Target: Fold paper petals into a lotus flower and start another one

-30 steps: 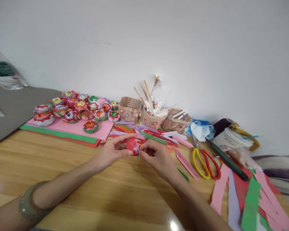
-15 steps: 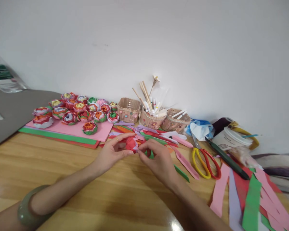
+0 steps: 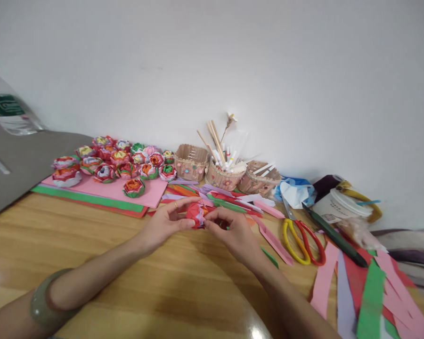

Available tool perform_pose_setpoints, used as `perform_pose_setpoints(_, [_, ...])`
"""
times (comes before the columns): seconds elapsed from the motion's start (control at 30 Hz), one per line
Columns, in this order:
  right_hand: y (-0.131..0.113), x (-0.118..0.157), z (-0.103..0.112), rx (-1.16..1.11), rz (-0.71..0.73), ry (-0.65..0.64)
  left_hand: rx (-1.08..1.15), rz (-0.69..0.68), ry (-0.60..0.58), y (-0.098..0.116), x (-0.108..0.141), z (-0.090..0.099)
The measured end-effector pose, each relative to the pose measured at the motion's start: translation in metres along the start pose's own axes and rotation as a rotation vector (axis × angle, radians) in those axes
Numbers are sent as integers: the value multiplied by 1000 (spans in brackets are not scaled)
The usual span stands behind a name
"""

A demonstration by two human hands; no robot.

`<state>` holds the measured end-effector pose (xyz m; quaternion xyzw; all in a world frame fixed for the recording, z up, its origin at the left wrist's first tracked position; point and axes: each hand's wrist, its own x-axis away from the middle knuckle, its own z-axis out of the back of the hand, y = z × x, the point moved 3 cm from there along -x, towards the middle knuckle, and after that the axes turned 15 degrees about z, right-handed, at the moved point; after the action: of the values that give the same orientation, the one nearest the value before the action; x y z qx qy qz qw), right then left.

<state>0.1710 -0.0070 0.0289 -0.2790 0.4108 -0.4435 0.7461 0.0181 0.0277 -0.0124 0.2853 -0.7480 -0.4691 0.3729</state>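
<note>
Between my two hands, just above the table, is a small paper flower (image 3: 197, 214) in red-pink with some lilac. My left hand (image 3: 167, 222) grips it from the left, thumb below and fingers behind. On its right side my right hand (image 3: 229, 230) pinches the flower's edge between thumb and fingertips; the pinched part is mostly hidden. Folded paper strips (image 3: 226, 202) in several colours lie right behind the hands. Finished-looking paper flowers (image 3: 127, 170) stand in rows at the back left on stacked coloured paper sheets (image 3: 151, 195).
Along the wall stand three decorated baskets (image 3: 191, 165), the middle one holding sticks and markers. Right of my hands lie scissors (image 3: 304, 242) and a dark green pen-like tool (image 3: 334, 235). A white tub (image 3: 341, 207) stands behind them. Flat paper strips (image 3: 371, 296) cover the front right.
The paper flower has turned slightly in my fingers, and more lilac shows on it. Both hands stay in nearly the same place; the view has shifted a little.
</note>
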Motion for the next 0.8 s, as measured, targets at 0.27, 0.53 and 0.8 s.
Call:
perform_pose_setpoints(0.27, [-5, 0, -1, 4, 1, 16, 50, -32, -62, -2, 0, 0])
perform_pose_setpoints(0.53, [3, 5, -6, 110, 1, 96, -59, -79, 3, -3, -3, 1])
perform_pose_setpoints(0.8, [-5, 7, -7, 236, 170, 157, -36, -124, 47, 0, -1, 0])
